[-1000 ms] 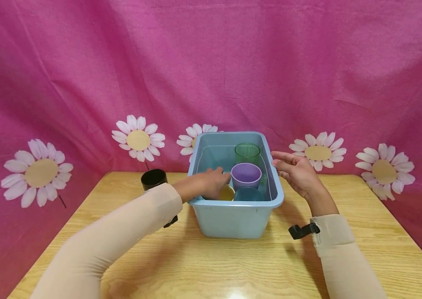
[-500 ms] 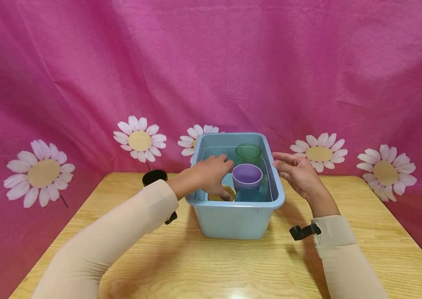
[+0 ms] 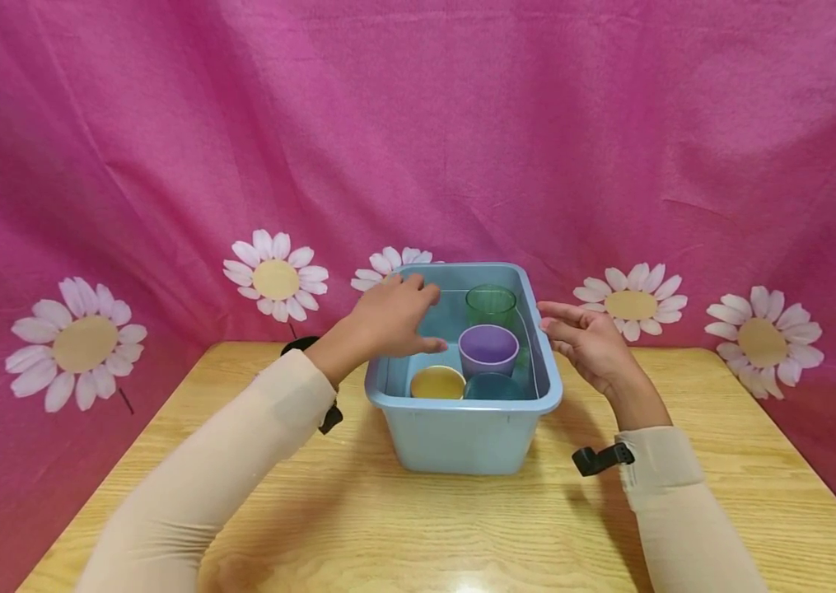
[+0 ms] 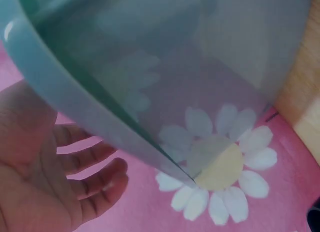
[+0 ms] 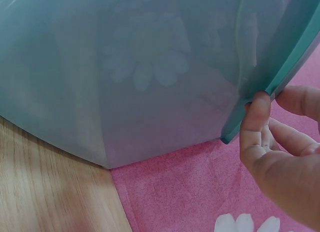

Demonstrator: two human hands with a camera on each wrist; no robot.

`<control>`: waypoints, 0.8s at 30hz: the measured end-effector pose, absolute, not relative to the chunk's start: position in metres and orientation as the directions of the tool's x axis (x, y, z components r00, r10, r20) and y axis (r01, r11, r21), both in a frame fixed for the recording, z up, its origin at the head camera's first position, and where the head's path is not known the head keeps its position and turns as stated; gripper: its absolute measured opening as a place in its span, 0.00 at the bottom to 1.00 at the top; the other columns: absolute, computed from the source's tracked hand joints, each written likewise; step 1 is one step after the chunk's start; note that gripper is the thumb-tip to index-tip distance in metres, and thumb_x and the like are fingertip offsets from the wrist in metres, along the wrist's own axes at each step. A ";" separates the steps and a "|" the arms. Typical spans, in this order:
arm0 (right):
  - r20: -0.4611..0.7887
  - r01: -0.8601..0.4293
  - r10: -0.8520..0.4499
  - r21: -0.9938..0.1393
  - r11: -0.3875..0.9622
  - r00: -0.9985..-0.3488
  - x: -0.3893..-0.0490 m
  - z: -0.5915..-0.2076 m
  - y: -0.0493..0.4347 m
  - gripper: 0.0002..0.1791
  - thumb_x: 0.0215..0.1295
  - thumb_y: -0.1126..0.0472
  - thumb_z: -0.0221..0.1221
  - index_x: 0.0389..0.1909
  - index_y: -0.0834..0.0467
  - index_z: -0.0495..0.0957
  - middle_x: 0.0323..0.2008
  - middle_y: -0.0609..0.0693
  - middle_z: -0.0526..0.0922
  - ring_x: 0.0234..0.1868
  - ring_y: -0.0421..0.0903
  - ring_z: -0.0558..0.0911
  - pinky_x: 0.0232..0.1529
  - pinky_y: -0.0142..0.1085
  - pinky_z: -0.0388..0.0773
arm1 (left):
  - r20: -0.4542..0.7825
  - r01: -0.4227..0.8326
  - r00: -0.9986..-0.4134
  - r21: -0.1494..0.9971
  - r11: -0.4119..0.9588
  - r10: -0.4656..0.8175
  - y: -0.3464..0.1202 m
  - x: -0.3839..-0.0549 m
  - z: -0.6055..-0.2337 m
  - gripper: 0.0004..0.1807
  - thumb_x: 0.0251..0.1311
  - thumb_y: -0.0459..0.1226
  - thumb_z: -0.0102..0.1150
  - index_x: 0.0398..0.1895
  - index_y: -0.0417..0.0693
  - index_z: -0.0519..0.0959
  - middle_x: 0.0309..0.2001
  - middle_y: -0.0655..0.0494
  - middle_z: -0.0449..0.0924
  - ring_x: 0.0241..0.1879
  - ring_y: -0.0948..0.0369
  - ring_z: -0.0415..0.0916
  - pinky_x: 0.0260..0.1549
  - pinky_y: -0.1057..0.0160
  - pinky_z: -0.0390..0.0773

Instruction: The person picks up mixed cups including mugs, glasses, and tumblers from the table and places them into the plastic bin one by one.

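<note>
A light blue plastic bin (image 3: 465, 436) stands on the wooden table and holds several cups. A yellow cup (image 3: 438, 383) is at the front left inside, with a teal cup (image 3: 493, 387) beside it. Behind them are a purple cup (image 3: 488, 346) and a clear green cup (image 3: 490, 305). My left hand (image 3: 390, 317) hovers over the bin's left rim, fingers spread and holding nothing; the left wrist view shows its palm (image 4: 30, 172) near the rim. With thumb and index finger, my right hand (image 3: 590, 342) pinches the bin's right rim, seen closely in the right wrist view.
A black cup (image 3: 301, 344) stands on the table left of the bin, partly hidden by my left arm. Behind the table (image 3: 425, 527) hangs a pink cloth (image 3: 418, 140) with white daisies.
My left hand has come up from the yellow cup inside the bin and moved left and away, leaving that cup in place. The right hand stays at the rim.
</note>
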State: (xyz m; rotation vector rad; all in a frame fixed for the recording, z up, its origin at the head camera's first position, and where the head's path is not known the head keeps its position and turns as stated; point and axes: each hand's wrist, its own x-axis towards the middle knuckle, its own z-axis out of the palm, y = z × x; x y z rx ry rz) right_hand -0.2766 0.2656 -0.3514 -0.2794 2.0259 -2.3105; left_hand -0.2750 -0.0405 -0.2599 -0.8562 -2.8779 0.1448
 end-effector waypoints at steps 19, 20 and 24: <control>0.098 -0.076 -0.156 -0.987 -0.140 -0.983 -0.277 -0.349 0.266 0.32 0.73 0.66 0.60 0.73 0.72 0.63 0.45 0.46 0.86 0.44 0.40 0.85 0.49 0.29 0.82 | 0.178 0.375 -0.912 -0.005 0.927 0.370 -0.129 -0.301 -0.262 0.34 0.63 0.55 0.63 0.64 0.43 0.75 0.61 0.41 0.74 0.57 0.42 0.72 0.52 0.40 0.78; 0.097 -0.075 -0.155 -0.987 -0.142 -0.983 -0.276 -0.349 0.266 0.32 0.73 0.66 0.60 0.73 0.72 0.63 0.45 0.47 0.86 0.44 0.40 0.85 0.49 0.29 0.82 | 0.172 0.367 -0.916 0.000 0.930 0.362 -0.134 -0.302 -0.263 0.34 0.64 0.55 0.63 0.65 0.42 0.75 0.61 0.40 0.73 0.57 0.41 0.72 0.52 0.39 0.77; 0.093 -0.070 -0.157 -0.987 -0.143 -0.983 -0.276 -0.350 0.265 0.32 0.73 0.67 0.60 0.73 0.72 0.63 0.44 0.47 0.86 0.44 0.40 0.85 0.50 0.29 0.82 | 0.137 0.348 -0.929 0.018 0.937 0.343 -0.154 -0.306 -0.271 0.33 0.65 0.53 0.62 0.66 0.42 0.74 0.63 0.39 0.72 0.59 0.40 0.70 0.52 0.38 0.77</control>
